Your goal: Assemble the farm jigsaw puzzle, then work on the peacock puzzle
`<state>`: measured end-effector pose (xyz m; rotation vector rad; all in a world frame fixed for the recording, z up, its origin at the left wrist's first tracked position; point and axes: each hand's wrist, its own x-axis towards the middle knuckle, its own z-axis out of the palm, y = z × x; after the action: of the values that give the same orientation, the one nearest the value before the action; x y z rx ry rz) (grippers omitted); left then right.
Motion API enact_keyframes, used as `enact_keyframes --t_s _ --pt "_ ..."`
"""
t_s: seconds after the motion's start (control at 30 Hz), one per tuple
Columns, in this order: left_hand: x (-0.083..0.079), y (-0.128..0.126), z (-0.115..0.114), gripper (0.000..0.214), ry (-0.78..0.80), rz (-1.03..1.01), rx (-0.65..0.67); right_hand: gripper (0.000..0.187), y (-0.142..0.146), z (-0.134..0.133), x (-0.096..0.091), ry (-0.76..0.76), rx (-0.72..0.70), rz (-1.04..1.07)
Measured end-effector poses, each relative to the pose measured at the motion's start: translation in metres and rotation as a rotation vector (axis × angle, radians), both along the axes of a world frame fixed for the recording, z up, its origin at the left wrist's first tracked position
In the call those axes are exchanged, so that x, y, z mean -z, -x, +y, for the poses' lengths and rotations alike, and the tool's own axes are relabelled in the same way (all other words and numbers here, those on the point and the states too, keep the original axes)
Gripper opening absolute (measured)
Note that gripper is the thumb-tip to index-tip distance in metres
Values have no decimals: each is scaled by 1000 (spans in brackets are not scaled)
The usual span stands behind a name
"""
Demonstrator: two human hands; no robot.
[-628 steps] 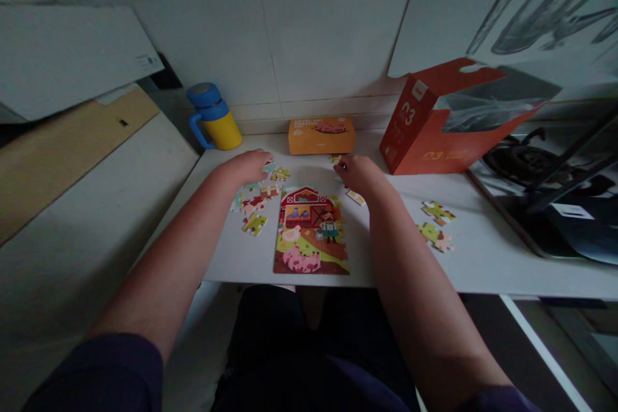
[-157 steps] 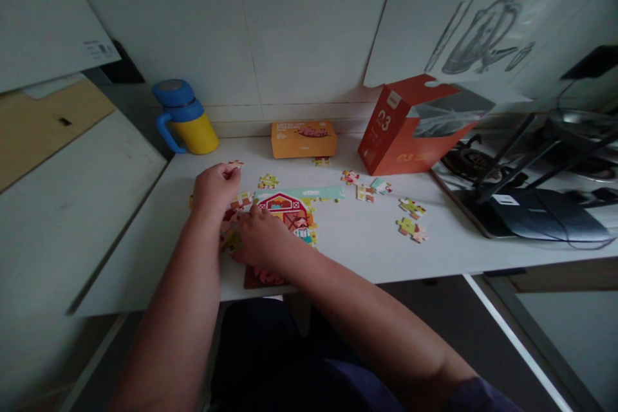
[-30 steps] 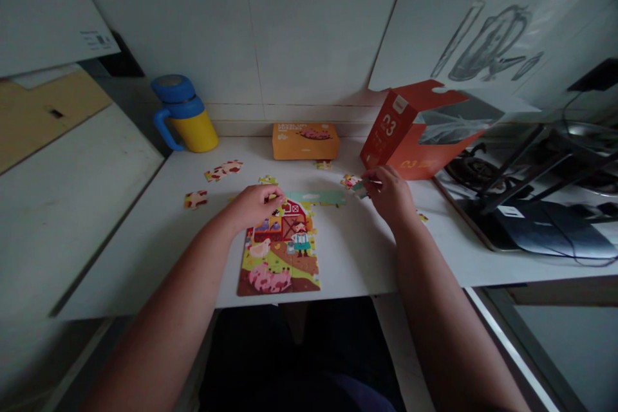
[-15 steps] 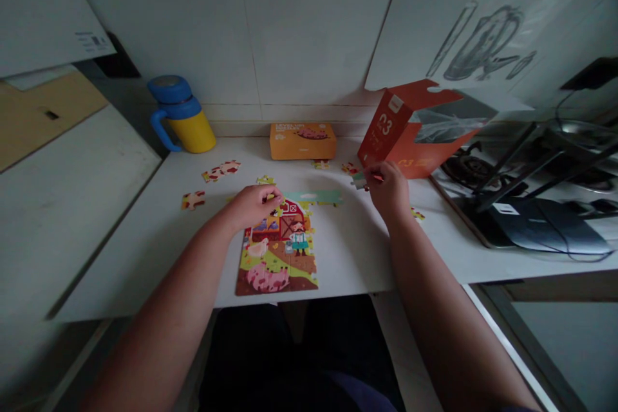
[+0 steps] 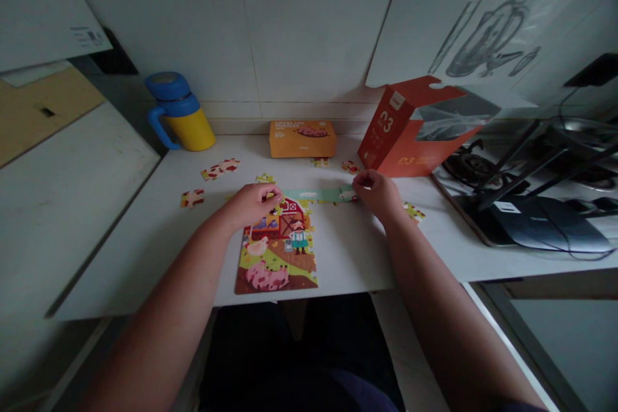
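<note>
A partly built farm jigsaw [image 5: 277, 251] with a red barn, a farmer and pink pigs lies near the front edge of the white table [image 5: 347, 257]. A pale blue sky strip [image 5: 318, 195] runs along its top and sticks out to the right. My left hand [image 5: 253, 203] rests curled on the puzzle's upper left corner. My right hand [image 5: 376, 192] pinches a small puzzle piece [image 5: 346, 193] against the right end of the sky strip.
Loose pieces lie at the left [image 5: 221, 168] [image 5: 192, 197], near the back [image 5: 320, 161] and by my right wrist [image 5: 414, 211]. A blue and yellow mug [image 5: 179, 112], a small orange box [image 5: 302, 139] and a larger red box [image 5: 410, 135] stand along the wall. A stove [image 5: 526, 199] is on the right.
My right hand has carried the piece from beside the red box leftward and down to the end of the sky strip. My left hand has stayed on the puzzle.
</note>
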<state>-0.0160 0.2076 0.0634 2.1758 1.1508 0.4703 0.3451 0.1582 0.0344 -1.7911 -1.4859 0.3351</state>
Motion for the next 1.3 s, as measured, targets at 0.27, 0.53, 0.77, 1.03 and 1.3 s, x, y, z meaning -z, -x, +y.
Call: enact_keyframes --t_s 0.27,0.53,0.77,1.03,1.3 --pt "0 -1 0 38 -13 23 -4 7 3 -1 -1 3 -59 -165" --pt "0 -1 0 37 -5 13 -18 10 13 -6 -12 19 -93 -268" --pt "0 -1 0 38 1 -41 -41 11 11 -6 -10 14 -146 -275" --pt "1 2 3 43 54 -179 -91 9 12 -6 -11 -18 -162 -256" --pt "5 2 5 45 288 -357 -224 10 9 -4 -7 -17 -172 -256"
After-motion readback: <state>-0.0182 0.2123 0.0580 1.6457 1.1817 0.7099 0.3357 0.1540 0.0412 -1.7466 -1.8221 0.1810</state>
